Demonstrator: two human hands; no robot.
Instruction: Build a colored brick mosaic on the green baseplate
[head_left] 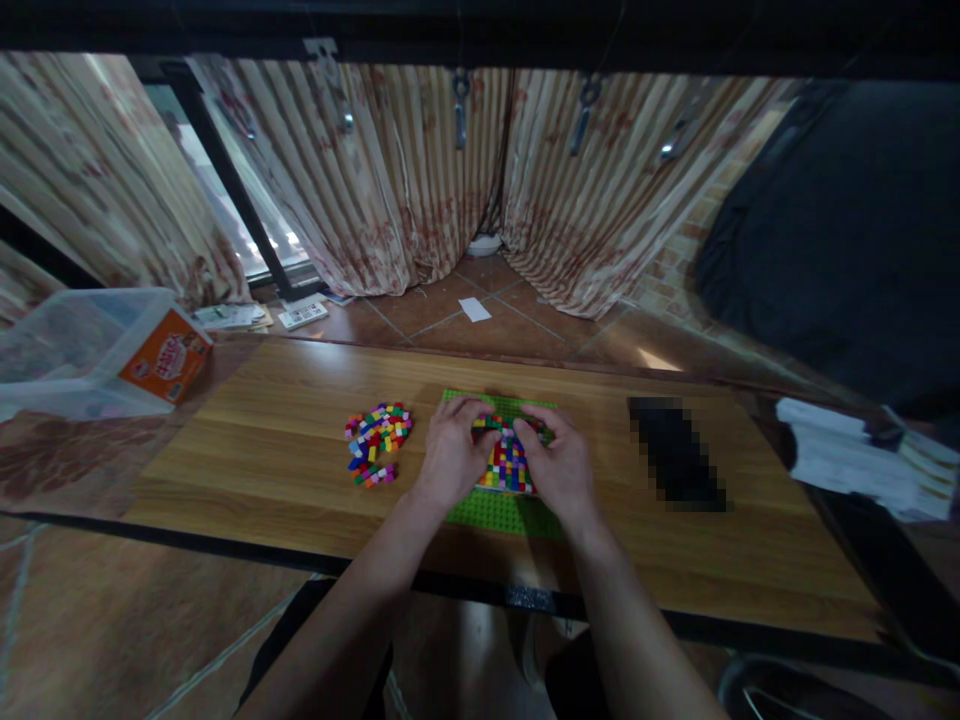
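Observation:
A green baseplate (499,515) lies on the wooden table (285,440) in front of me. A patch of small multicoloured bricks (508,466) is built on its middle. My left hand (452,452) rests on the left side of that patch, fingers curled over its far edge. On the right side my right hand (559,455) does the same, its fingers bent and pressing on the bricks at the top. A loose pile of small coloured bricks (377,441) sits on the table to the left of my left hand.
A dark blurred object (677,453) lies on the table to the right. A clear plastic bin (82,350) with an orange label stands at the far left. White papers (862,455) sit at the right edge. Curtains hang behind, over a tiled floor.

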